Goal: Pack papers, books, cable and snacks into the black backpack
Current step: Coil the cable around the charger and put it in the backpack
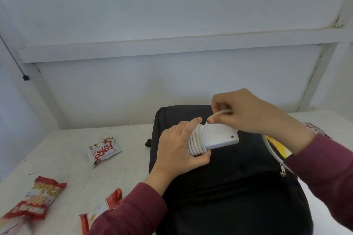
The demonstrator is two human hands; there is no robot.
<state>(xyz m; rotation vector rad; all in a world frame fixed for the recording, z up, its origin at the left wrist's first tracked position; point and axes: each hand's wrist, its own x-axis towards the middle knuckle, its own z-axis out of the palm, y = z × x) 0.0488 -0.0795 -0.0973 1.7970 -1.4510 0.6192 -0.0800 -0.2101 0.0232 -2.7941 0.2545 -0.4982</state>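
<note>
**Two hands hold the white cable block over the black backpack**

Head view: The black backpack point(229, 177) lies flat on a white table point(118, 139), with its top end toward the wall. Above the backpack, both hands work on one white thing: a flat power block point(219, 137) with a white cable point(196, 143) wound around one end in several turns.

The left hand point(177, 147) is closed around the wound part of the cable; the thumb is under it and the fingers are over it. The right hand point(246, 112) is closed on a free piece of the same cable, which it pinches between thumb and fingers just above the block. Another part of the cable hangs down under the right wrist and passes beside the backpack's zipper pull point(282, 172).

Both arms wear dark red sleeves point(129, 213).

Three snack packets lie on the table, to the left of the backpack: a small white and red packet point(103, 150), a bigger red packet point(34, 200) near the lower left corner, and a third packet point(99, 213) partly hidden by the left sleeve. To the right of the backpack, under the right arm, a yellow thing point(277, 145) and a red and white packet point(313, 129) show only partly.
</note>
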